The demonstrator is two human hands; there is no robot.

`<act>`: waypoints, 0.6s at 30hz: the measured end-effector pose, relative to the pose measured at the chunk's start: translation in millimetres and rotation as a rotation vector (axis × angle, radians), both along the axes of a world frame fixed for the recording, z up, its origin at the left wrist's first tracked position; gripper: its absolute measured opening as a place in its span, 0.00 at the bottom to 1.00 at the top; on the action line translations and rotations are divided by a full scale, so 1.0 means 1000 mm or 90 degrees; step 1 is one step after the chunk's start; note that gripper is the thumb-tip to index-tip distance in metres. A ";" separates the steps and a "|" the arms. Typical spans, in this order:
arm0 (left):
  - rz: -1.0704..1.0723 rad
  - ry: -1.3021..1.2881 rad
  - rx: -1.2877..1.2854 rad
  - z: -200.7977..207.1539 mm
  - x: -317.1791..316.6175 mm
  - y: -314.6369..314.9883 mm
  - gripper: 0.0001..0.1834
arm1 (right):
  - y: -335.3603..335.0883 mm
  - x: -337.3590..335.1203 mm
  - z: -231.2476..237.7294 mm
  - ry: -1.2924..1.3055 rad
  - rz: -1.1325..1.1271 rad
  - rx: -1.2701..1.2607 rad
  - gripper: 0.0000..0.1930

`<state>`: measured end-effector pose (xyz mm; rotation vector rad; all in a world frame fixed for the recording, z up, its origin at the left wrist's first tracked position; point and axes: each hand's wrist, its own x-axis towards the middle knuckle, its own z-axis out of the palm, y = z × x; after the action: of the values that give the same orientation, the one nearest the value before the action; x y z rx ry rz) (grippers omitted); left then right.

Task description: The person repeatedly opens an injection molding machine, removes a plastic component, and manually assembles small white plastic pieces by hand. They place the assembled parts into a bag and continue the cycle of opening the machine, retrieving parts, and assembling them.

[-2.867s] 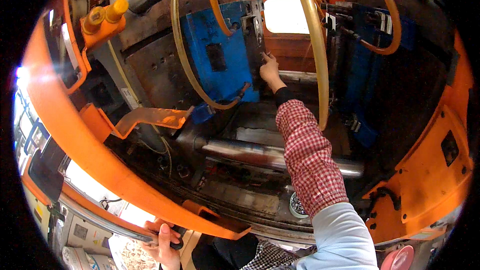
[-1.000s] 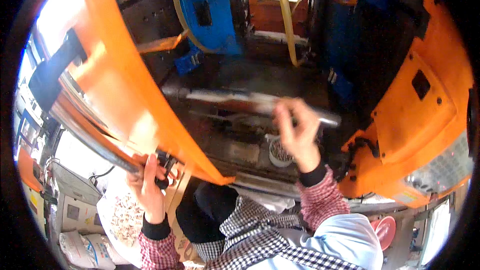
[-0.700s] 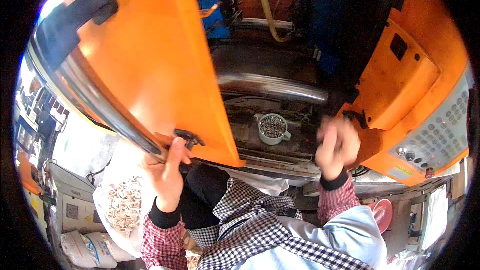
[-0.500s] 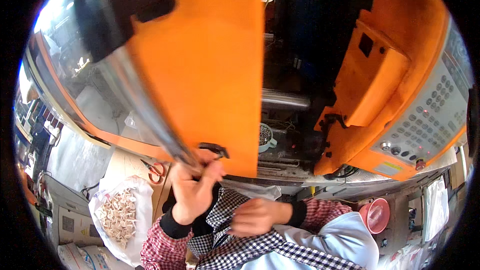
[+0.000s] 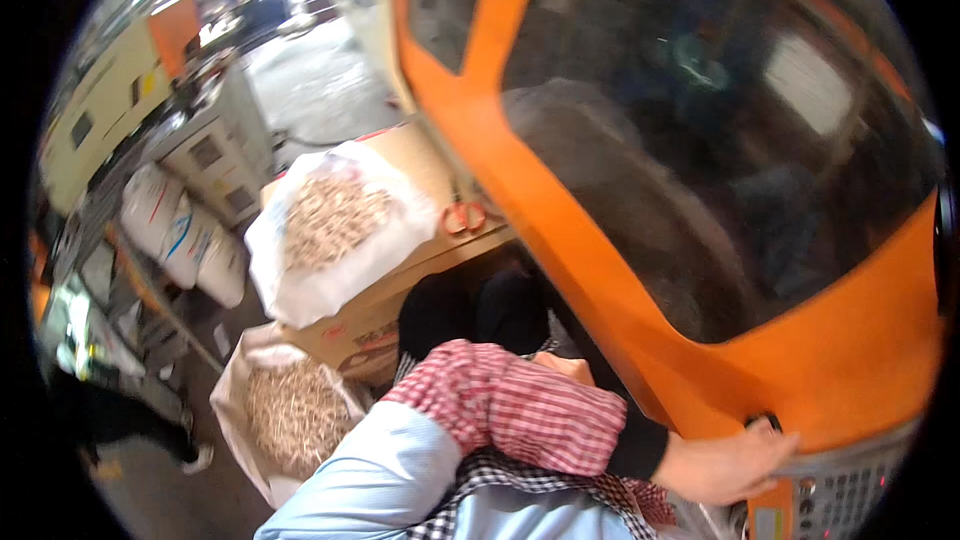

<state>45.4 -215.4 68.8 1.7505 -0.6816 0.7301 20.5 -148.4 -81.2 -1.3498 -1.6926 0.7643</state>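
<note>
Door point(image 5: 585, 270), orange, spans the frame from top centre to lower right. Left hand point(image 5: 715, 465) is at the door's lower edge, lower right, beside black catch point(image 5: 765, 424); whether its fingers are clamped cannot be told. Panel point(image 5: 850, 495) lies in the lower right corner. Right hand point(image 5: 567, 368) is mostly hidden behind left sleeve point(image 5: 550, 415), lower centre; its grip cannot be told. Scissors point(image 5: 462, 218) rest near centre, beside bag point(image 5: 300, 305) of pale parts point(image 5: 335, 220).
</note>
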 end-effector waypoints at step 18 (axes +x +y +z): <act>0.091 -0.203 0.007 0.020 -0.019 -0.008 0.26 | 0.111 -0.042 0.013 -0.244 0.100 0.139 0.06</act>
<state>26.4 -223.0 88.6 1.7227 -0.7796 1.1212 -21.6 -37.8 -68.3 -1.2767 -2.1337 0.4036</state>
